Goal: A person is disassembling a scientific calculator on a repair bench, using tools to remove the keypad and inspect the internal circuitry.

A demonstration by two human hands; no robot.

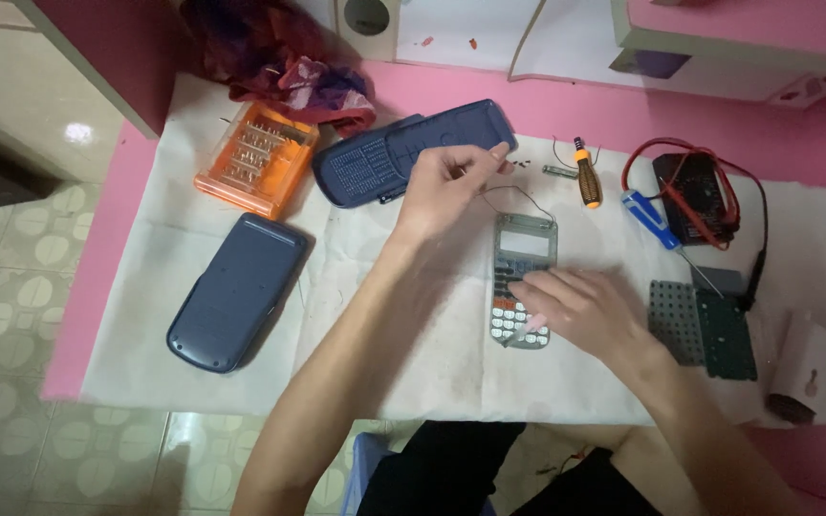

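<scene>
On the white sheet point(413, 382), the right hand point(590, 311) lies flat with loose fingers over the calculator front point(524, 263). Above it, the left hand point(446, 186) pinches a thin wire point(528, 196), near the dark blue back shell point(413, 153).

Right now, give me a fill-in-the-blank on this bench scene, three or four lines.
1. The right hand rests on the keypad of the grey ____.
2. The left hand pinches a thin dark ____ above the white paper sheet.
3. The clear plastic bit case is coloured ____.
4. The small screwdriver beside the red-leaded black meter has an orange ____.

Missing words: calculator; wire; orange; handle
</scene>
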